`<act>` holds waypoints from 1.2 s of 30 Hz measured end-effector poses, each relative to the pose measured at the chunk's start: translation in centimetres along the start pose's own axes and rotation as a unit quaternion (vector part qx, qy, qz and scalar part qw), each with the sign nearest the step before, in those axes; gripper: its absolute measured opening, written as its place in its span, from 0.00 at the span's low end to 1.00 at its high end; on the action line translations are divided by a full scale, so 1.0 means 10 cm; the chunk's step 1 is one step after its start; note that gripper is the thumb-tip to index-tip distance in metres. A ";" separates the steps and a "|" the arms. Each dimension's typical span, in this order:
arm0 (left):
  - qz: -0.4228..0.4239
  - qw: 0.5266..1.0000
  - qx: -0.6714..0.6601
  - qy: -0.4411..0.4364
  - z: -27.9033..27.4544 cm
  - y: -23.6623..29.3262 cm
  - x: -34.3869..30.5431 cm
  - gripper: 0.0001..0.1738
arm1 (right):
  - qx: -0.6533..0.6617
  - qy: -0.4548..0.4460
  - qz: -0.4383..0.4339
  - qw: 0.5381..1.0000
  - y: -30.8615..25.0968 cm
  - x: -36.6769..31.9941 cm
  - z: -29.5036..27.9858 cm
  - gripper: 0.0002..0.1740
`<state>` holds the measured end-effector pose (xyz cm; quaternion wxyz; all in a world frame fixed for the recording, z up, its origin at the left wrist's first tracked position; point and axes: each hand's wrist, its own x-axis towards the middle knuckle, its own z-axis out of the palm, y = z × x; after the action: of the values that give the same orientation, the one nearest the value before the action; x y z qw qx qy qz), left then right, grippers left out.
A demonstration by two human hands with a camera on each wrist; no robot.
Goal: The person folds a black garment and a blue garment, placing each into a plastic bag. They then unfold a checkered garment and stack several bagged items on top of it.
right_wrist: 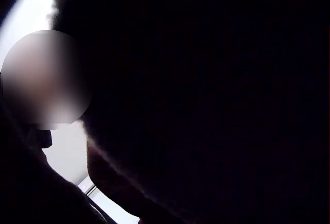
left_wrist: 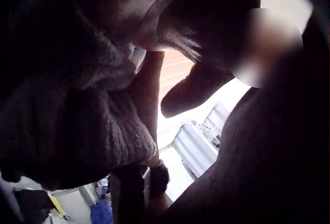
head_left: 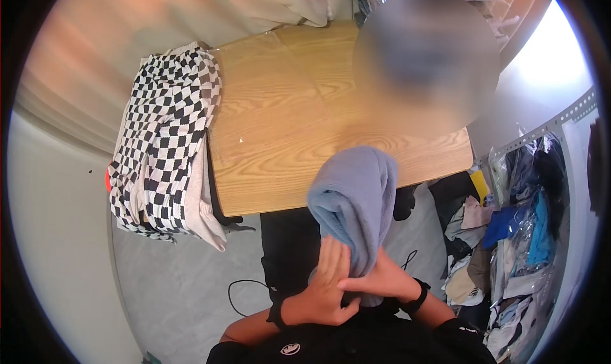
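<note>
Grey-blue plush cloth [head_left: 377,198] at the wooden table's [head_left: 273,122] near edge, apparently partly folded; what is left is unclear. Left hand [head_left: 323,287] presses it, fingers straight and together; right hand's [head_left: 386,278] fingers hidden, grip uncertain

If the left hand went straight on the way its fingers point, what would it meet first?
The cloth, most likely: the fingers of the left hand appear to rest against it, though the head view leaves depth unclear.
</note>
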<state>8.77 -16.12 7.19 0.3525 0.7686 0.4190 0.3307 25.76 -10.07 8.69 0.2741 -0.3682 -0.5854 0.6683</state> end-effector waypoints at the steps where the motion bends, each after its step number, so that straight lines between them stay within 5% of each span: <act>1: 0.008 0.999 -0.027 -0.019 -0.03 0.03 0.01 0.61 | 0.037 -0.010 0.013 0.999 0.13 -0.01 -0.04 0.57; 4: 0.001 0.985 -0.143 -0.101 -0.19 0.07 0.03 0.62 | 0.148 -0.026 0.088 0.985 0.06 -0.03 -0.06 0.56; 6: -0.018 0.961 -0.230 -0.152 -0.34 0.06 0.06 0.62 | 0.126 -0.024 0.063 0.990 0.06 -0.04 -0.09 0.50; 8: -0.026 0.921 -0.329 -0.207 -0.41 0.00 0.06 0.62 | 0.072 -0.053 0.044 0.995 0.09 -0.06 -0.15 0.46; 10: -0.038 0.864 -0.445 -0.235 -0.41 -0.04 0.06 0.63 | 0.076 0.020 0.038 0.996 0.18 -0.11 -0.14 0.41; 14: -0.067 0.832 -0.498 -0.236 -0.89 -0.31 0.45 0.34 | 0.085 0.113 0.094 0.986 0.37 -0.13 -0.22 0.42; 16: -0.127 0.950 -0.275 -0.082 -1.24 -0.66 0.77 0.18 | 0.042 0.147 0.033 0.988 0.37 -0.11 -0.25 0.43; 17: -0.130 0.980 -0.143 0.039 -1.39 -0.80 0.96 0.17 | 0.045 0.129 0.037 0.990 0.35 -0.13 -0.29 0.45; 18: -0.122 0.990 0.018 0.065 -1.56 -0.95 1.13 0.19 | 0.035 0.121 0.020 0.992 0.35 -0.13 -0.33 0.45; 22: -0.065 0.910 0.408 0.046 -2.00 -1.69 1.32 0.22 | 0.052 0.075 -0.008 0.996 0.41 -0.20 -0.38 0.45; 25: -0.147 0.923 0.356 -0.008 -2.07 -1.69 1.31 0.19 | 0.025 0.057 -0.079 0.995 0.42 -0.21 -0.43 0.46; 29: -0.152 0.916 0.362 0.076 -1.94 -1.73 1.22 0.08 | 0.030 0.026 -0.037 0.999 0.49 -0.22 -0.45 0.46; 36: -0.224 0.953 0.198 0.042 -1.80 -1.26 1.17 0.08 | -0.082 -0.014 -0.106 0.991 0.48 -0.12 -0.47 0.48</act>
<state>-5.87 3.97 8.91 0.2401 0.6953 0.6515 0.1854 30.57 -9.12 3.95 0.3041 -0.3163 -0.6777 0.5901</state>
